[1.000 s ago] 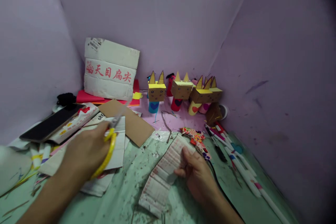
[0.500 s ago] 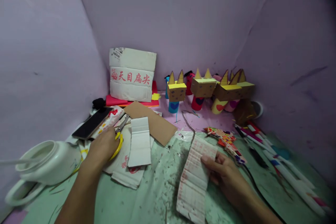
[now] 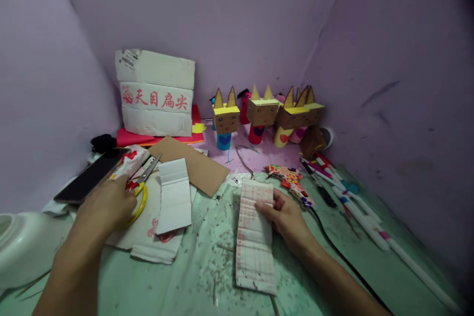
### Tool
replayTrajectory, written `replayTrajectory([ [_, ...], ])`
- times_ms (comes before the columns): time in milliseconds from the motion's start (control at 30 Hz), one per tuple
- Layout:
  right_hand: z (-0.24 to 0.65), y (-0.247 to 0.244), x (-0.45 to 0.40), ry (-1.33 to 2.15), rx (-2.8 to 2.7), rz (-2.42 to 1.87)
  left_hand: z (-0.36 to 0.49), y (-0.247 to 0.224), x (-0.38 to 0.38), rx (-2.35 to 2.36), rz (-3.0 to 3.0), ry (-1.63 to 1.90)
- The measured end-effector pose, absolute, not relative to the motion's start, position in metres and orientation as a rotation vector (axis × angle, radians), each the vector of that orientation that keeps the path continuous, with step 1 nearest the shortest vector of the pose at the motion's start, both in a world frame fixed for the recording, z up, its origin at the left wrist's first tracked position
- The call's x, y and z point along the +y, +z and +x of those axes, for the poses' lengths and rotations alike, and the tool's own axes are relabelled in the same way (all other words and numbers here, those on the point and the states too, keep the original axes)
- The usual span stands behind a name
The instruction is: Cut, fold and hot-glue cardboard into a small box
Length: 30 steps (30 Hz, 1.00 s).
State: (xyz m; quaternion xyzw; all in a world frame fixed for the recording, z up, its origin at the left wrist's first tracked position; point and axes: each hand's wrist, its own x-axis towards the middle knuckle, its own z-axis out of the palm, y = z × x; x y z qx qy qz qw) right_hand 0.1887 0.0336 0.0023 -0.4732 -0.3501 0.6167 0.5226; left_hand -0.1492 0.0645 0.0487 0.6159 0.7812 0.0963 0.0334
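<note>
My left hand [image 3: 109, 205] is curled at the handles of the scissors [image 3: 139, 192], which have yellow and red grips. Their blades point away and to the right, and the back of the hand hides my fingertips. Between the thumb and fingers of my right hand [image 3: 291, 222] is a creased whitish cardboard strip [image 3: 255, 244] with faint red print, held over the green table cover. A plain white cardboard strip [image 3: 174, 197] lies right of the scissors, on a larger printed cardboard piece [image 3: 151, 252]. Behind it rests a brown cardboard sheet [image 3: 196, 163].
Box-headed paper figures [image 3: 226, 121] stand along the back. A printed cardboard panel [image 3: 155, 94] leans against the wall. Left are a phone [image 3: 91, 177] and a white pot [image 3: 33, 247]. A patterned glue gun [image 3: 291, 182] with a cord and several markers [image 3: 359, 217] lie right.
The view has turned right, so everything sits further left. More of the scissors' blades and handles shows beside my left hand. My right hand still holds the printed strip, now more upright in view.
</note>
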Motion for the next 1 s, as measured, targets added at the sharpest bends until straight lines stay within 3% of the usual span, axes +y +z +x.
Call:
replayTrajectory([
  [67,0.189,0.002,0.036,1.498,-0.905,-1.143,-0.130,0.052,0.066,2.576,1.772,0.296],
  [400,0.197,-0.005,0.039,1.542,-1.018,-1.138,-0.083,0.039,0.075,2.365,1.541,0.557],
  [600,0.212,0.000,0.021,1.011,-1.182,-1.405,-0.069,0.048,0.059,2.388,1.608,0.810],
  [833,0.225,0.013,-0.038,0.992,-2.107,-1.131,-0.048,0.046,0.039,2.177,1.947,1.055],
  [1000,0.227,0.009,-0.057,0.676,-2.086,-1.317,-0.047,0.042,0.035,2.025,2.134,1.162],
])
